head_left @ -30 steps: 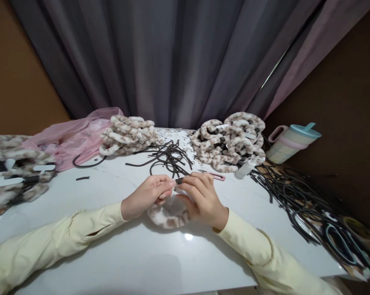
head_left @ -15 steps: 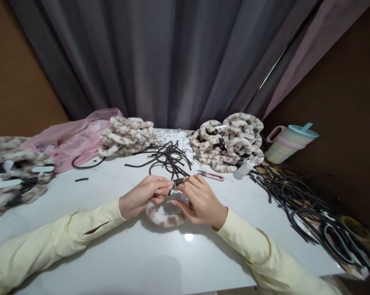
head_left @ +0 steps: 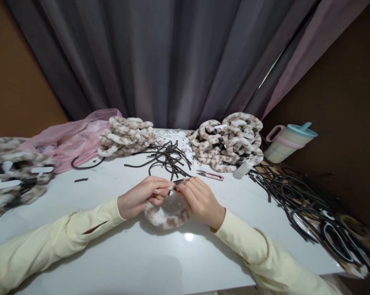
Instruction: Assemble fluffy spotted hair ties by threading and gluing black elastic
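Between my hands is a fluffy white-and-brown ring (head_left: 168, 217), resting low near the white tabletop. A dark wrapped cord (head_left: 179, 182) shows at its far side, between my fingertips. My left hand (head_left: 146, 194) is closed around the left end of this wrapped part, thumb and fingers pinched together. From the other side my right hand (head_left: 200, 200) pinches the cord, its fingers curled over the top. Fingers hide much of the join. Just beyond them lies a pile of loose black cords (head_left: 171, 157), and pink-handled thread snips (head_left: 211, 175) lie past my right hand.
Fluffy rings are heaped at back left (head_left: 126, 137) and back right (head_left: 230, 141). A pink plastic bag (head_left: 80, 137), a small clear bottle (head_left: 244, 168) and a blue-lidded cup (head_left: 287, 143) stand around. Tangled black cords (head_left: 289, 200) cover the right edge; tagged rings (head_left: 19, 176) lie far left.
My right thumb has moved up from the ring's inside to the wrapped cord, closing the right hand's pinch. The left hand has barely shifted, and more of the ring now shows.
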The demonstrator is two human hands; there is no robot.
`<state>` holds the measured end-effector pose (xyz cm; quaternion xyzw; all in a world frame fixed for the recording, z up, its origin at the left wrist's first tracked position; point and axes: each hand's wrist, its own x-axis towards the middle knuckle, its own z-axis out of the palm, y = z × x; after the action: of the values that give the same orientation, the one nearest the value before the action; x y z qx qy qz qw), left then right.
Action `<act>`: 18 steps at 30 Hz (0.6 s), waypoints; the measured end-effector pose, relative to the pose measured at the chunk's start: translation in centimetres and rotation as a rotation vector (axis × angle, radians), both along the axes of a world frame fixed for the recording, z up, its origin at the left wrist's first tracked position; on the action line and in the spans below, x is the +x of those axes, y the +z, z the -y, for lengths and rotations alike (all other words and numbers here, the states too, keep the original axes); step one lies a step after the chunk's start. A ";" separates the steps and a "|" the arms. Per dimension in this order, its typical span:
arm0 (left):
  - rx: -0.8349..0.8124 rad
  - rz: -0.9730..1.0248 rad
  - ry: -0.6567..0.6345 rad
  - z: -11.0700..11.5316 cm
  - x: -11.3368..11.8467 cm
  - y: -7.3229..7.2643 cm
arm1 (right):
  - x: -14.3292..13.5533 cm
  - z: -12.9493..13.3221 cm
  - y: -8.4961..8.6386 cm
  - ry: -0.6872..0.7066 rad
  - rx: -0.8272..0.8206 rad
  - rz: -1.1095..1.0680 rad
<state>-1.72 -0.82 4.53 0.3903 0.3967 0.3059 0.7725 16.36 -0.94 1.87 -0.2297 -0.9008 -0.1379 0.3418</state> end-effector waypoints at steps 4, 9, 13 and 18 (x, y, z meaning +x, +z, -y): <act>-0.041 0.008 -0.043 -0.2 -0.1 0.1 | 0.2 -0.2 0.0 0.022 0.043 0.019; -0.087 0.006 -0.041 -0.2 -0.2 0.6 | 0.4 -0.5 0.2 0.083 0.156 0.061; -0.035 -0.115 -0.095 -0.3 -0.3 1.0 | 0.6 -0.6 0.3 0.098 0.213 0.092; 0.078 -0.208 -0.136 -0.4 -0.4 1.0 | 0.8 -0.8 0.6 0.127 0.238 0.098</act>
<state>-2.11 -0.46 5.50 0.4756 0.4352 0.2258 0.7304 17.16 -0.14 2.45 -0.1233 -0.9064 -0.2329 0.3302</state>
